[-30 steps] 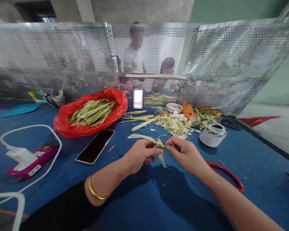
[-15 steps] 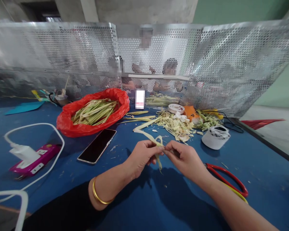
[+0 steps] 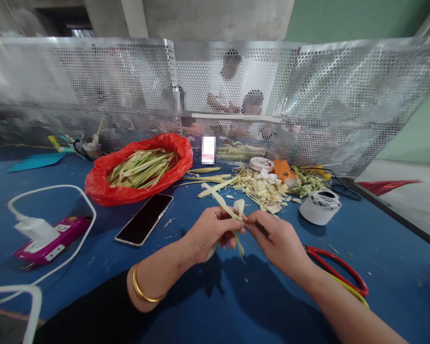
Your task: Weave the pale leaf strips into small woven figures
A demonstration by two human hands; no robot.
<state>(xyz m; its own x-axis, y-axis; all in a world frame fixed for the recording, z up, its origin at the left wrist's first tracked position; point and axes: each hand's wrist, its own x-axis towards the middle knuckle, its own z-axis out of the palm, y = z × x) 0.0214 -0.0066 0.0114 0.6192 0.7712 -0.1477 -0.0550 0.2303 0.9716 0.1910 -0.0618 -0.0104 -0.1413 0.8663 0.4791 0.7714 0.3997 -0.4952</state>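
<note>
My left hand (image 3: 209, 231) is closed around a pale green plant stalk (image 3: 225, 204), whose upper end points up and to the left. My right hand (image 3: 274, 236) pinches a thin strip of the same stalk just beside my left fingertips; a short strip dangles below them. Both hands hover over the blue table (image 3: 215, 296), near its front middle. A gold bangle (image 3: 140, 289) sits on my left wrist.
A red bag (image 3: 103, 188) of green strips lies at the back left, a black phone (image 3: 145, 218) in front of it. A heap of peelings (image 3: 261, 184), a white fan (image 3: 320, 206), a pink power bank with white cable (image 3: 52, 236), and red-handled scissors (image 3: 338, 270) lie around. People sit behind the perforated metal screen (image 3: 93, 86).
The stalk's free end has swung from lying leftward to pointing more upward, and a strip has peeled away at my fingertips. Both hands stay in about the same place.
</note>
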